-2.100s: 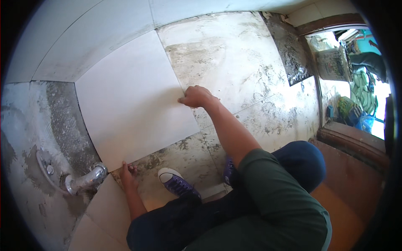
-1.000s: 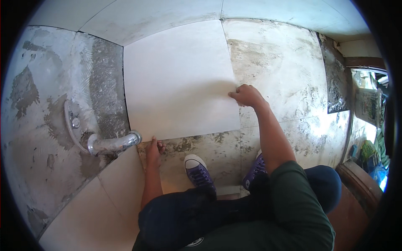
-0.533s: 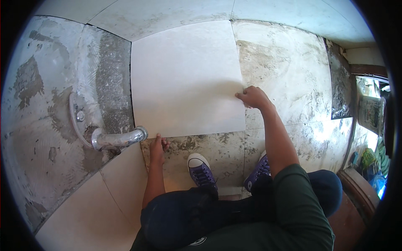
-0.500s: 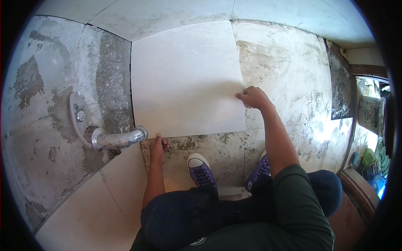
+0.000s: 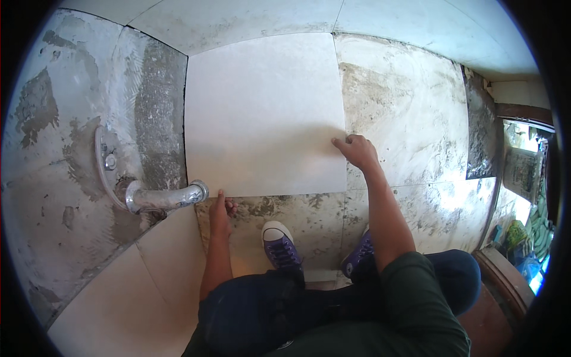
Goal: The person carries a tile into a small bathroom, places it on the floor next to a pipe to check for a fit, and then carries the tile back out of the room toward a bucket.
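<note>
A large square white tile lies at the middle, beside grimy, mortar-smeared tiles to its right. My left hand is at the tile's lower-left edge, thumb up against it and fingers curled, closed on the tile. My right hand grips the tile's right edge near its lower half, thumb on the top face and the other fingers bent over the edge, partly hidden.
A chrome pipe with a mounting plate juts from the patchy left surface. My purple shoes are below the tile. A dark bare strip borders the doorway at right, where sacks and bags lie outside.
Since two seconds ago the view has levelled out and swung, shifting the scene rightward in the picture. Both hands remain on the tile's edges, with very little movement relative to it.
</note>
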The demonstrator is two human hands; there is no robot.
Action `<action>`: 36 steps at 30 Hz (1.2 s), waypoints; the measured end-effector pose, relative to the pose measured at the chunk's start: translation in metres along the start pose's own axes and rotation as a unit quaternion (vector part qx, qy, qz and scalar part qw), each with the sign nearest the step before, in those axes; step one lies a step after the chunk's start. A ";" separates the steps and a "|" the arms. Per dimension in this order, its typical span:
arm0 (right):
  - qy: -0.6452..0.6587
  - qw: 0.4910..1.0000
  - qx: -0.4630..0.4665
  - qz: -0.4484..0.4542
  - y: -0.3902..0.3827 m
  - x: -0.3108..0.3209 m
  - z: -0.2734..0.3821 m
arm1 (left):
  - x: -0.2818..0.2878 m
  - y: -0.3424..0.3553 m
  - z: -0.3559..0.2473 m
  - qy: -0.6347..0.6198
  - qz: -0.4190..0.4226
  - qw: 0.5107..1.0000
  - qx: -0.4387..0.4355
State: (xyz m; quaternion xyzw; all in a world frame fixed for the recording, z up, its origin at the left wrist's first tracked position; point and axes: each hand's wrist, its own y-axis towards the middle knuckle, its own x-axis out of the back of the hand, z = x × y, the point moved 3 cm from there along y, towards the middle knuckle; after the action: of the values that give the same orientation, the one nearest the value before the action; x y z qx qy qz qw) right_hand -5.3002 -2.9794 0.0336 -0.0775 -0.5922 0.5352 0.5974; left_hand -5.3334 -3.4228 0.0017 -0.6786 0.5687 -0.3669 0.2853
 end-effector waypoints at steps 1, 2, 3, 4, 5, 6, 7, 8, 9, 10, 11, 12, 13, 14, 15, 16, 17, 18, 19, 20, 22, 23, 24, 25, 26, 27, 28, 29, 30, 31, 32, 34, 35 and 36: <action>0.009 1.000 0.000 -0.014 0.000 -0.002 -0.001 | -0.001 -0.001 -0.001 -0.005 -0.001 1.000 0.003; 0.018 0.999 -0.001 -0.028 0.001 -0.003 -0.003 | -0.002 -0.003 -0.002 -0.006 0.000 1.000 0.004; 0.016 0.999 -0.001 -0.028 0.002 -0.004 -0.004 | -0.003 -0.005 -0.002 -0.010 0.006 1.000 0.000; 0.017 0.999 0.001 -0.032 0.002 -0.005 -0.004 | -0.002 -0.007 -0.003 -0.015 0.010 1.000 -0.005; 0.019 0.999 0.002 -0.035 0.002 -0.005 -0.003 | -0.002 -0.008 -0.003 -0.016 0.009 1.000 -0.005; 0.018 0.999 0.004 -0.034 0.001 -0.005 -0.004 | -0.002 -0.009 -0.003 -0.020 0.008 1.000 -0.004; 0.031 0.999 0.000 -0.025 0.000 -0.003 -0.003 | -0.001 -0.010 -0.003 -0.023 0.007 1.000 -0.003; 0.044 0.999 -0.005 -0.016 -0.001 -0.003 -0.003 | 0.000 -0.010 -0.004 -0.025 0.007 1.000 -0.004; 0.044 0.999 -0.003 -0.016 0.000 -0.005 -0.004 | 0.001 -0.011 -0.004 -0.039 0.008 0.999 -0.003; 0.054 0.998 0.001 -0.027 0.001 -0.006 -0.004 | 0.001 -0.011 -0.003 -0.054 0.010 0.998 -0.003; 0.065 0.997 0.005 -0.037 0.001 -0.007 -0.006 | 0.003 -0.011 -0.002 -0.056 0.010 0.998 -0.003; 0.064 0.997 0.006 -0.038 0.002 -0.006 -0.008 | 0.003 -0.011 0.000 -0.098 0.030 0.995 -0.001; 0.090 0.995 0.015 -0.031 0.002 -0.005 -0.008 | 0.001 -0.014 -0.003 -0.139 0.049 0.989 0.001; 0.117 0.993 0.024 -0.024 0.001 -0.004 -0.007 | -0.002 -0.016 -0.005 -0.140 0.048 0.989 0.000; 0.117 0.993 0.026 -0.024 0.001 -0.002 -0.008 | -0.006 -0.019 -0.008 -0.169 0.055 0.984 -0.014; 0.147 0.989 0.022 0.007 -0.002 0.001 -0.006 | -0.010 -0.024 -0.012 -0.199 0.061 0.978 -0.029; 0.178 0.983 0.019 0.039 -0.004 0.002 -0.005 | -0.010 -0.025 -0.013 -0.200 0.060 0.977 -0.031; 0.178 0.983 0.021 0.039 -0.004 0.001 -0.006 | -0.011 -0.027 -0.014 -0.211 0.065 0.975 -0.037; 0.222 0.973 0.026 0.052 -0.005 -0.001 -0.008 | -0.014 -0.029 -0.017 -0.222 0.071 0.972 -0.041; 0.265 0.962 0.031 0.064 -0.004 -0.003 -0.010 | -0.018 -0.032 -0.019 -0.222 0.073 0.971 -0.041; 0.304 0.949 0.040 0.067 -0.003 -0.007 -0.011 | -0.022 -0.037 -0.023 -0.223 0.033 0.973 -0.038; 0.343 0.935 0.050 0.071 -0.003 -0.008 -0.011 | -0.022 -0.037 -0.022 -0.223 0.033 0.974 -0.038; 0.343 0.935 0.049 0.071 -0.002 -0.008 -0.012 | -0.022 -0.037 -0.022 -0.232 0.043 0.971 -0.049; 0.359 0.929 0.046 0.072 -0.003 -0.008 -0.010 | -0.021 -0.037 -0.023 -0.241 0.052 0.967 -0.061; 0.375 0.923 0.044 0.072 -0.004 -0.008 -0.007 | -0.019 -0.036 -0.021 -0.241 0.052 0.967 -0.061; 0.374 0.923 0.044 0.073 -0.005 -0.007 -0.003 | -0.017 -0.033 -0.018 -0.246 0.052 0.965 -0.069; 0.405 0.911 0.028 0.071 -0.007 -0.008 0.000 | -0.015 -0.031 -0.016 -0.250 0.051 0.964 -0.077; 0.436 0.897 0.011 0.070 -0.007 -0.009 0.001 | -0.013 -0.029 -0.014 -0.249 0.049 0.964 -0.078; 0.436 0.897 0.012 0.073 -0.004 -0.013 0.000 | -0.012 -0.027 -0.012 -0.249 0.054 0.964 -0.078; 0.448 0.892 0.000 0.055 0.001 -0.014 -0.002 | -0.013 -0.027 -0.012 -0.251 0.062 0.963 -0.078; 0.460 0.887 -0.012 0.038 0.006 -0.015 -0.004 | -0.014 -0.027 -0.013 -0.252 0.063 0.963 -0.078; 0.467 0.884 0.006 0.036 0.015 -0.017 0.000 | -0.017 -0.029 -0.015 -0.267 0.066 0.959 -0.072; 0.475 0.879 0.024 0.034 0.019 -0.017 0.003 | -0.019 -0.031 -0.017 -0.268 0.065 0.959 -0.071; 0.473 0.880 0.023 0.035 0.021 -0.019 0.005 | -0.020 -0.034 -0.018 -0.266 0.055 0.960 -0.065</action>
State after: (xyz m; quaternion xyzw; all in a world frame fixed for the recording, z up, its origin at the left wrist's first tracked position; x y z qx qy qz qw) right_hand -5.3105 -2.9875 0.0080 -0.3282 -0.2234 0.4687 0.7891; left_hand -5.3307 -3.3958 0.0357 -0.7367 0.5314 -0.1188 0.4010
